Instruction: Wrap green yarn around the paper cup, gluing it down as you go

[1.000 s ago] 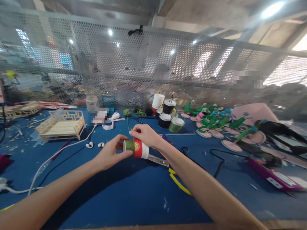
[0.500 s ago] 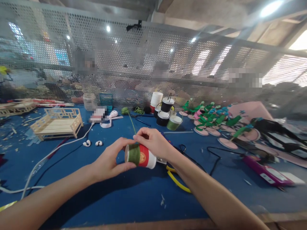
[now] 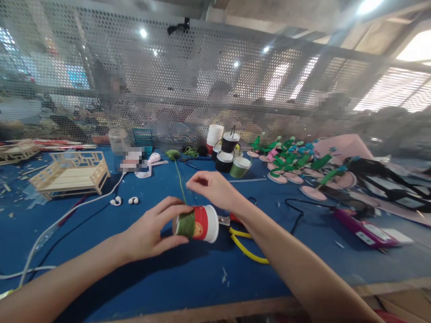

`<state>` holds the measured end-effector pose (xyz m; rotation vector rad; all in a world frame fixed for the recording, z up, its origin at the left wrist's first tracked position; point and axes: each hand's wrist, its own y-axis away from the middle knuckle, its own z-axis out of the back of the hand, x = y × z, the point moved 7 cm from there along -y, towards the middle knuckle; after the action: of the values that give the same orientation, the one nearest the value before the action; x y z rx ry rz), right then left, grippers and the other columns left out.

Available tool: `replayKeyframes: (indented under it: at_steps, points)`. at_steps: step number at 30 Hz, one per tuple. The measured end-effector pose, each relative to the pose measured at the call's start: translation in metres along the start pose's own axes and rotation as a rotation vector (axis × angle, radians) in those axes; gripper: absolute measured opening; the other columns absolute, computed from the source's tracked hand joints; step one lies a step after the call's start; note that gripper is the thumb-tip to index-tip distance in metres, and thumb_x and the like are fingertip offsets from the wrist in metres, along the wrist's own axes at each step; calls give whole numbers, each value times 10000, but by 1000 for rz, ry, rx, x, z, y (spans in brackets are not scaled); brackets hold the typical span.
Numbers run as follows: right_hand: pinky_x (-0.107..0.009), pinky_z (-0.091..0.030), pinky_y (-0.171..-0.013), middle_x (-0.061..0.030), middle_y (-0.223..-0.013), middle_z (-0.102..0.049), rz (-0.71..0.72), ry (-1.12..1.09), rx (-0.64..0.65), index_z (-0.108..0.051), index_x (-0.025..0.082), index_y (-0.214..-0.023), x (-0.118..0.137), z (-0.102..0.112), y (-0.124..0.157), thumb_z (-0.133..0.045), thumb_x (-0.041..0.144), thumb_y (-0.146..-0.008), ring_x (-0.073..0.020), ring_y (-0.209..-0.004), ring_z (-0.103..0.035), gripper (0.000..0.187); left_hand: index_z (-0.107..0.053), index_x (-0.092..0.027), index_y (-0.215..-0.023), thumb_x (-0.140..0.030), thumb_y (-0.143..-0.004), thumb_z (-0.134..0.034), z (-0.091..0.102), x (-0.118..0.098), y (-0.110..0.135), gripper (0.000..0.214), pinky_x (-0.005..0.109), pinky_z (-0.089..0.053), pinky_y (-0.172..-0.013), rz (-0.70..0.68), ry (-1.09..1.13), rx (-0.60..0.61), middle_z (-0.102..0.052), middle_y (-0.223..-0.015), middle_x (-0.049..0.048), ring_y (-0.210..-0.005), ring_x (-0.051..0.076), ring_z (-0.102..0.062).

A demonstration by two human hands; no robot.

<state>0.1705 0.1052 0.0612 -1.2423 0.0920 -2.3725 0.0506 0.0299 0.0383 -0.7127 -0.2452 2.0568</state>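
Observation:
My left hand [image 3: 153,226] is wrapped round a paper cup [image 3: 201,223] lying on its side in the air, its white rim towards the right. Green yarn is wound about the cup's base end, and the red part with a gold emblem shows bare. From a ball of green yarn [image 3: 173,154] at the back, a strand [image 3: 179,179] runs down to the cup by my left fingers. My right hand [image 3: 210,188] is just above and behind the cup, apart from it, with thumb and fingertips pinched together. Whether anything is between those fingertips I cannot make out.
Yellow-handled scissors [image 3: 247,255] lie right of the cup. Behind are small yarn-covered buckets [image 3: 225,161] and stacked white cups [image 3: 215,134]. Green craft plants on pink discs [image 3: 313,193] and a purple device [image 3: 365,229] are rightward; a wooden model bed [image 3: 74,175] and white cable [image 3: 74,208] leftward.
My right hand has lifted away from the cup, and a gap now shows between them. The cup's rim has turned more towards me. The view has shifted slightly.

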Motion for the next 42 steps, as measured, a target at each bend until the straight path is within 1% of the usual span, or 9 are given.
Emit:
replayKeyframes:
  at_steps: [4,6,10,14,16,22,29,38,42]
  points:
    - [-254,-400,-621,-39,-725,-621,-231,383,-207,-586,163,-749,-47,48,-2,-456,309,-815,-148,-676,-564,206,-399,-207,-1204,-285,-828,-540,4,2,-1,409,369,-472,-891,-13,-17,-58,-473,-1146,115,-1081,231,-498]
    - [-262,-377,-580,-41,-619,-599,-314,442,-166,-561,174,-602,-70,58,0,-554,240,-728,-172,-640,-560,142,-394,-203,-1199,-278,-827,-541,6,4,-1,407,375,-473,-890,-18,-27,-74,-476,-1137,114,-1073,227,-502]
    - [-252,-312,-474,-3,-429,-501,-435,467,-12,-454,196,-400,-105,52,8,-634,92,-541,-161,-495,-517,252,-387,-197,-1187,-273,-818,-552,7,8,-2,412,390,-470,-892,-2,-47,-92,-485,-1132,115,-1076,233,-498]
    - [-243,-318,-464,-10,-482,-536,-489,426,-29,-524,185,-507,-117,42,12,-609,92,-554,-165,-521,-531,135,-381,-189,-1181,-267,-815,-554,9,11,-3,412,405,-455,-906,11,-50,-116,-487,-1138,121,-1085,239,-487]
    - [-242,-343,-464,-14,-526,-562,-509,376,-62,-575,165,-652,-116,42,14,-586,111,-592,-166,-529,-540,81,-376,-180,-1180,-257,-815,-554,9,13,-3,413,404,-448,-915,19,-53,-113,-484,-1141,124,-1088,236,-483]
    - [-242,-448,-558,-60,-768,-635,-459,161,-130,-558,117,-928,-86,52,23,-541,191,-698,-160,-673,-592,242,-378,-179,-1172,-238,-810,-558,12,18,-2,409,418,-448,-914,19,-97,-136,-482,-1143,126,-1086,237,-483]
    - [-242,-457,-476,-6,-677,-584,-242,-292,-125,-510,160,-773,-46,33,38,-626,326,-649,-119,-548,-543,237,-431,-192,-1127,-189,-791,-564,14,37,-1,361,428,-426,-938,102,-27,-220,-483,-1145,109,-1090,230,-481]
    - [-212,-391,-406,32,-453,-480,-251,-239,-109,-621,116,-727,-34,13,48,-550,376,-700,-86,-411,-451,271,-493,-209,-1057,-231,-705,-649,14,78,7,386,432,-418,-943,308,339,-412,-484,-1097,66,-1068,220,-490]
    - [-212,-363,-383,36,-433,-472,-281,-252,-139,-587,124,-709,-38,9,50,-571,409,-682,-83,-387,-429,287,-440,-167,-1063,-260,-704,-630,17,95,12,417,455,-489,-816,490,468,-505,-558,-987,79,-897,221,-595]
